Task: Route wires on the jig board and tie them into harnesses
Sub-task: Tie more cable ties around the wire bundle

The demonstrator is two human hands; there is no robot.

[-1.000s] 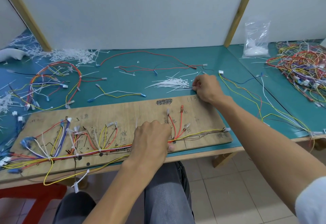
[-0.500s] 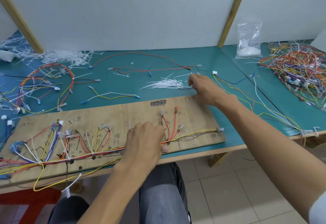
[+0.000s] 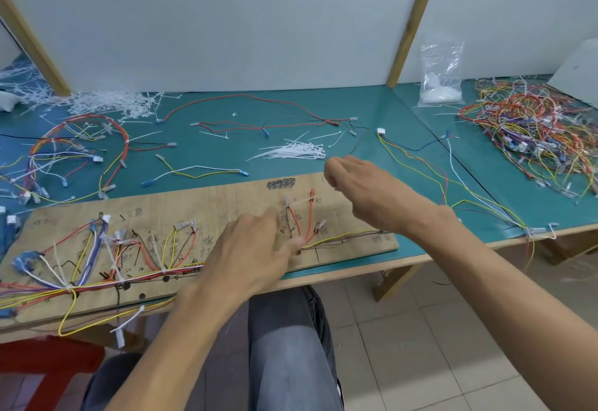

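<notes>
Right hand (image 3: 359,187) had left the cable ties (image 3: 297,151) at 12 o'clock, curled, hold unclear; left hand (image 3: 249,249), fingers extended, pressed wires (image 3: 97,286) onto the jig board (image 3: 210,203).

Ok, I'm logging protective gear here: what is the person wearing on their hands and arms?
Nothing is worn on either. The left hand and right hand are bare: no gloves, rings or tape show. The left forearm and right forearm are uncovered to the frame edge, with no watch, strap or sleeve in view.
</notes>
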